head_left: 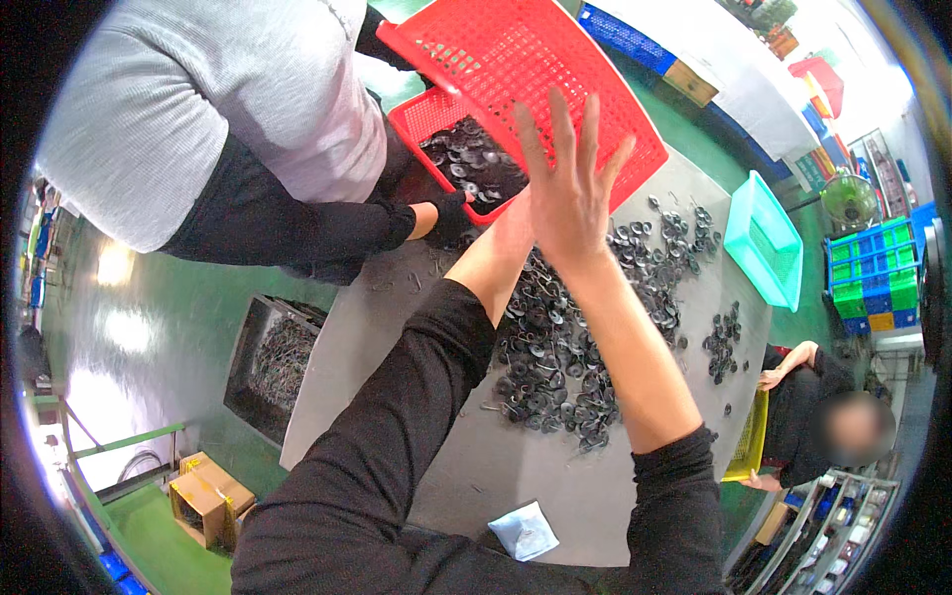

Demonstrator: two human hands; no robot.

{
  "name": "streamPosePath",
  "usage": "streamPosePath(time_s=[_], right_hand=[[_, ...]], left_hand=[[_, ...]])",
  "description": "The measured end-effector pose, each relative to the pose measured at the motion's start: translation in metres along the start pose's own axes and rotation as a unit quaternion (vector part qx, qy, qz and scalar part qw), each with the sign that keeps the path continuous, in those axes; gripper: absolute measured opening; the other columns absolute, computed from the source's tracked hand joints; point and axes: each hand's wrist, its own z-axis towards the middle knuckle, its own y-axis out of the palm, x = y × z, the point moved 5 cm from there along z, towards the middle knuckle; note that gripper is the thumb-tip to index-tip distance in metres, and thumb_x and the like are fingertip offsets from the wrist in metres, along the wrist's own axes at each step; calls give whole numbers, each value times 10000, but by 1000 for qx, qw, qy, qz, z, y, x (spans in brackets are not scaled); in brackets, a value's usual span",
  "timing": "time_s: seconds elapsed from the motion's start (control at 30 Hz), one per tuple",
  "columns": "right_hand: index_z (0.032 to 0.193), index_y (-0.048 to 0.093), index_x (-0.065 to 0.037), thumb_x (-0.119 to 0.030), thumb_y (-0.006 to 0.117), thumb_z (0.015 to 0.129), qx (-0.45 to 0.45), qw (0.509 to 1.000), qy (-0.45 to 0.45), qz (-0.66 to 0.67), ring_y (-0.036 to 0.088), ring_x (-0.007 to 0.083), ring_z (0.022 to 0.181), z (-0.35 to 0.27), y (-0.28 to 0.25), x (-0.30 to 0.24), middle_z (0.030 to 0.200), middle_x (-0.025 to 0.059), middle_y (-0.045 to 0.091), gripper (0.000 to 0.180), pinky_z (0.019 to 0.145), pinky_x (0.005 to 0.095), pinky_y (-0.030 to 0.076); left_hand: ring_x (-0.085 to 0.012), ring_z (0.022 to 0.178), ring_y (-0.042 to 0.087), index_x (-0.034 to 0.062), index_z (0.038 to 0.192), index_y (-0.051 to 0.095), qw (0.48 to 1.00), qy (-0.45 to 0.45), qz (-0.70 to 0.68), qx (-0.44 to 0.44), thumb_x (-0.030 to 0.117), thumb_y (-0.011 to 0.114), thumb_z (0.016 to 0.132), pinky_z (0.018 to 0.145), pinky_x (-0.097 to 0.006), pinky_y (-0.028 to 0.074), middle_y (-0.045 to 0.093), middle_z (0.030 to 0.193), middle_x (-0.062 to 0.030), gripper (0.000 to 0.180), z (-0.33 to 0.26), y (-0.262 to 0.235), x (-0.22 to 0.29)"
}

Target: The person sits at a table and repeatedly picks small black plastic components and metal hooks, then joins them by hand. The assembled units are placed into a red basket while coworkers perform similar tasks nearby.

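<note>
Over the grey table [451,496], my right hand [573,193] is raised with its fingers spread, in front of a tilted red basket [476,45]. Whether it touches the basket I cannot tell. My left forearm [493,253] crosses toward the same spot; its hand is mostly hidden behind my right hand and wrist. A second red basket [409,121], holding small black round discs [474,159], sits below the tilted one. Beneath my forearms lies a wide heap of similar black discs [540,382], some with thin wire hooks.
At left, a co-worker in grey [268,109] has a dark-gloved hand by the lower basket. Another person [808,412] at right holds a yellow basket [751,441]. A turquoise basket [764,241], a pale packet [525,532], a black crate of wire pieces [278,367] and a cardboard box [208,496] stand around.
</note>
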Motion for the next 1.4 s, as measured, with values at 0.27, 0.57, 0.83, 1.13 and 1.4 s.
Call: streamPosePath(time_s=[0.27, 0.57, 0.83, 1.13, 1.4], right_hand=[[1359, 357, -89, 45, 546, 679, 155, 933, 302, 118, 267, 385, 1301, -141, -125, 92, 1415, 199, 274, 718, 1045, 483, 247], [1348, 338, -40, 81, 468, 659, 305, 433, 764, 368, 524, 234, 1071, -607, -267, 41, 1234, 105, 496, 711, 899, 352, 444], [1373, 282, -104, 122, 465, 662, 419, 274, 834, 233, 476, 295, 1126, -787, -305, -103, 1287, 118, 440, 768, 931, 448, 435], [1320, 307, 50, -100, 628, 812, 87, 586, 796, -123, 440, 336, 1123, -823, -347, -70, 1277, 204, 423, 619, 989, 407, 327], [1319, 322, 30, -180, 553, 885, 31, 757, 623, -193, 331, 324, 1265, -721, -376, -19, 1364, 196, 338, 534, 1047, 455, 273]], left_hand=[[-219, 829, 639, 121, 1425, 186, 985, -38, 162, -47, 155, 424, 938, 698, -369, 539, 598, 1073, -93, 543, -105, 38, -64], [-164, 732, 634, 161, 1427, 223, 923, -109, 349, -122, 177, 377, 960, 659, -274, 506, 642, 925, -94, 492, -381, 60, -177], [-174, 821, 620, 112, 1301, 451, 753, -124, 631, -140, 144, 460, 912, 713, -298, 499, 639, 993, -60, 391, -467, -27, -263], [-228, 1375, 129, 96, 1392, 280, 295, 48, 903, -307, 269, 459, 879, 1090, -500, 129, 215, 1466, -50, 570, -498, -78, -322], [-247, 1393, 20, 71, 1427, 152, 383, 110, 916, -40, 356, 426, 890, 1091, -529, 5, 119, 1500, -69, 667, -389, -115, -277]])
